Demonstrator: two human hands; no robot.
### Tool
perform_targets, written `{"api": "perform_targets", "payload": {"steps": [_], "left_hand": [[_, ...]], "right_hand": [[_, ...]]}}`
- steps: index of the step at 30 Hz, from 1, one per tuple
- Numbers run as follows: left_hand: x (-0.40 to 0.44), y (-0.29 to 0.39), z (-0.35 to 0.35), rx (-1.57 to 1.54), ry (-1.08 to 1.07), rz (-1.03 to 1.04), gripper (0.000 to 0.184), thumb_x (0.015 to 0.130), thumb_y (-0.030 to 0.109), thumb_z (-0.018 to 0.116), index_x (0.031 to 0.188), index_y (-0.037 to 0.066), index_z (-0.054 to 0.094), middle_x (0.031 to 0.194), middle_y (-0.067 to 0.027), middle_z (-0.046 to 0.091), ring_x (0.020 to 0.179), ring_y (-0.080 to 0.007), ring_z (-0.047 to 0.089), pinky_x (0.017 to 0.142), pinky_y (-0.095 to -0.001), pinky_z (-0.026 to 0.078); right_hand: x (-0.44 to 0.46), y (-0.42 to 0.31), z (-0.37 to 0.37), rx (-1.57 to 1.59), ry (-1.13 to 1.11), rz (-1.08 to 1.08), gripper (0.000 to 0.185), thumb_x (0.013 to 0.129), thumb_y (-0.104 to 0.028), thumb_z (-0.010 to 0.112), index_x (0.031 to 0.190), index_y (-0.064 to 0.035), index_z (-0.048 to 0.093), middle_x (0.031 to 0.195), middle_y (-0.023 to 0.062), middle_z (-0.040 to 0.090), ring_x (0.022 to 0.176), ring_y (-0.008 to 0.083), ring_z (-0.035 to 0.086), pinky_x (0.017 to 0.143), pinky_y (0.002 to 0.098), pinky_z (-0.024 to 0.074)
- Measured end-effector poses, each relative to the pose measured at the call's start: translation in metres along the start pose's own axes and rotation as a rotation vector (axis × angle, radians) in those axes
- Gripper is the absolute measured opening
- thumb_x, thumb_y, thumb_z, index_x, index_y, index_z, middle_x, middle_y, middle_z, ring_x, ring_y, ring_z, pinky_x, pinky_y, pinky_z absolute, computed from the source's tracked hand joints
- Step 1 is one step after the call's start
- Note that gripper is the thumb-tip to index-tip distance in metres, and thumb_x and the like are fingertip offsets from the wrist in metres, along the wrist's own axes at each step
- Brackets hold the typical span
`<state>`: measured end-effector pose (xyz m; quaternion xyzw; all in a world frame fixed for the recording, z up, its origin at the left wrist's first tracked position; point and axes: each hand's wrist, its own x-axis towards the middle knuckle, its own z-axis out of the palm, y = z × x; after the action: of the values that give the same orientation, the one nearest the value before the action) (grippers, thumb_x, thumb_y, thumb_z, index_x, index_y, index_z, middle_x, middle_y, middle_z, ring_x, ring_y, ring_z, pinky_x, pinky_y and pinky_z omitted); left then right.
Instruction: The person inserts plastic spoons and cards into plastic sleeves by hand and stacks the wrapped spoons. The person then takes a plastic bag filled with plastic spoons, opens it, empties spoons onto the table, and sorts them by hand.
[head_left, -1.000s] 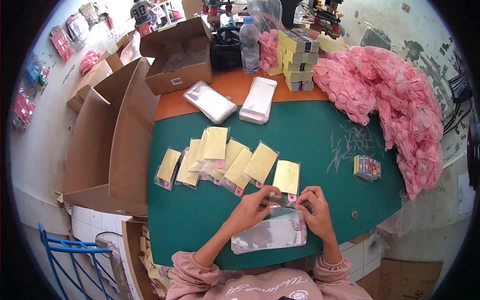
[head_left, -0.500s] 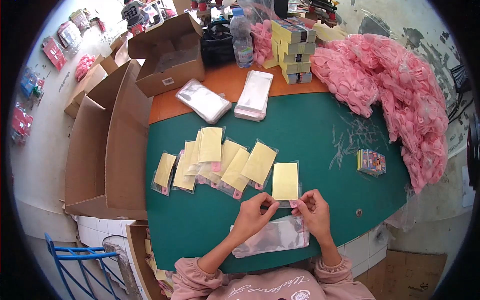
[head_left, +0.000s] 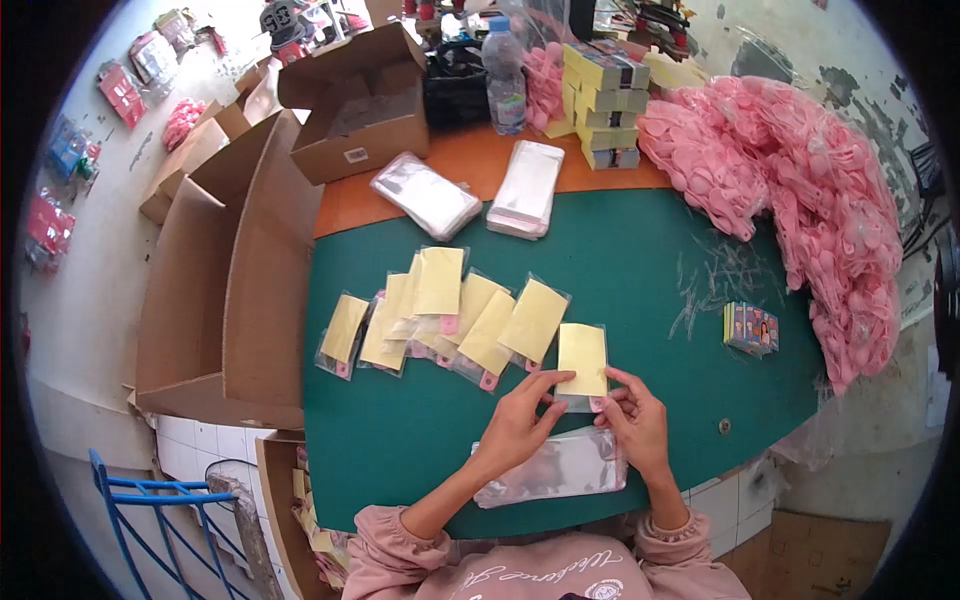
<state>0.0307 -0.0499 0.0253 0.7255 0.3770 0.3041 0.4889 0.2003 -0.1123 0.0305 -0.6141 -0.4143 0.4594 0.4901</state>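
A clear plastic packet with a yellow card (head_left: 582, 350) inside lies in front of me, and a bit of pink shows at its lower end. My left hand (head_left: 522, 418) grips its lower left side, with the index fingertip on the card. At the lower right corner, my right hand (head_left: 634, 418) pinches the packet beside the pink piece, its index finger along the card's edge. Just below both hands rests a stack of clear plastic bags (head_left: 550, 470). To the left, several similar packets (head_left: 440, 282) overlap in a loose pile, yellow sides up.
Two stacks of clear bags (head_left: 526, 190) lie at the back. Small printed cards (head_left: 750, 328) sit at right, with bundled cards (head_left: 606, 105) and a bottle (head_left: 506, 85) behind. Bagged pink spoon-like pieces (head_left: 830, 200) heap along the right edge. Cardboard boxes (head_left: 270, 270) stand left.
The left fingers have moved up from the packet's bottom edge onto its lower left side. My right index finger now reaches higher along the card. The whole view has shifted slightly.
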Motion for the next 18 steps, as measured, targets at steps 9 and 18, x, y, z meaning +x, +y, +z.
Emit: {"api": "perform_targets", "payload": {"steps": [9,18], "left_hand": [[-0.004,-0.026,-0.168,0.627,0.596,-0.168,0.036,0.09,0.03,0.045,0.118,0.007,0.049,0.117,-0.0161,0.051,0.107,-0.0337,0.049,0.086,-0.0454,0.041],[0.037,-0.093,-0.161,0.684,0.374,-0.448,0.058,0.088,0.053,0.035,0.134,0.019,0.034,0.136,-0.0339,0.016,0.124,-0.0507,0.019,0.095,-0.0627,0.025]], "right_hand": [[0.044,-0.041,0.016,-0.311,-0.261,-0.148,0.049,0.084,-0.016,0.058,0.124,0.0027,0.037,0.095,0.0184,0.059,0.083,0.0235,0.061,0.072,0.0307,0.05],[0.106,-0.019,0.09,-0.584,-0.21,-0.156,0.063,0.085,-0.026,0.056,0.138,-0.0089,0.026,0.129,0.0207,0.032,0.115,0.0318,0.04,0.095,0.0338,0.0368]]}}
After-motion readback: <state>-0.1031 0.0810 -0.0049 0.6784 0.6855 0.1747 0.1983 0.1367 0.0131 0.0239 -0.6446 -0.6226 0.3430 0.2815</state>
